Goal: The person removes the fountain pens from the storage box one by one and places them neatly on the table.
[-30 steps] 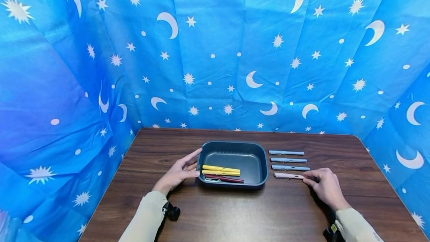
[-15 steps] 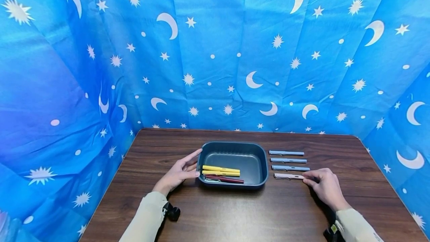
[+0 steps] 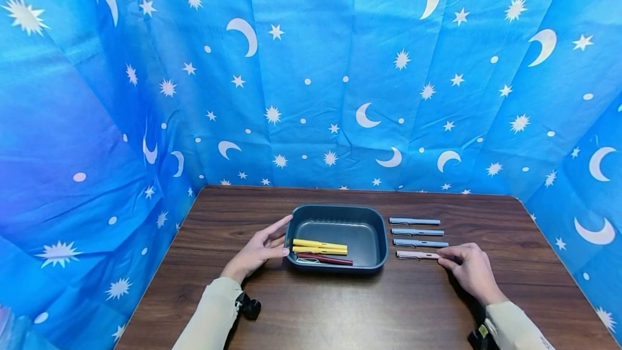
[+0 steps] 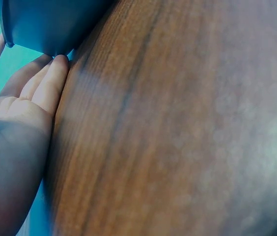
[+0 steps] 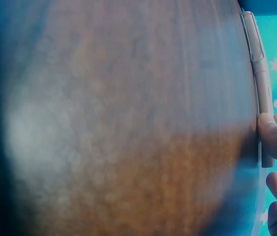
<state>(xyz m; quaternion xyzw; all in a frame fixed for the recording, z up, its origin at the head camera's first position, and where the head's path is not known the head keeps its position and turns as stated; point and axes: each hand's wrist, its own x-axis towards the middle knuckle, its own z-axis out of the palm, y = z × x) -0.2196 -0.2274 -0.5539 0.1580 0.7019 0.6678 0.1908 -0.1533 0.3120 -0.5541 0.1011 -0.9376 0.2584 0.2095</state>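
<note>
A dark blue-grey rectangular tray (image 3: 364, 229) stands on the table. My left hand (image 3: 255, 254) rests against its left end, fingers fairly straight, one fingertip at the rim and the thumb near the front corner. Inside the tray lie two yellow pens (image 3: 320, 244) and a dark red pen (image 3: 335, 259), with a pale clip showing beside it. To the right, my right hand (image 3: 471, 271) pinches the right end of a pale pink pen (image 3: 413, 255) between thumb and fingers. In the right wrist view, the pink pen (image 5: 262, 83) lies along the table with its clip end pointing away from the hand.
Three light blue pens lie in a row behind the pink one, the nearest blue pen (image 3: 420, 243) just beyond it. The brown wooden table (image 3: 330, 307) has its back edge against a blue curtain (image 3: 311, 96) with moons and stars.
</note>
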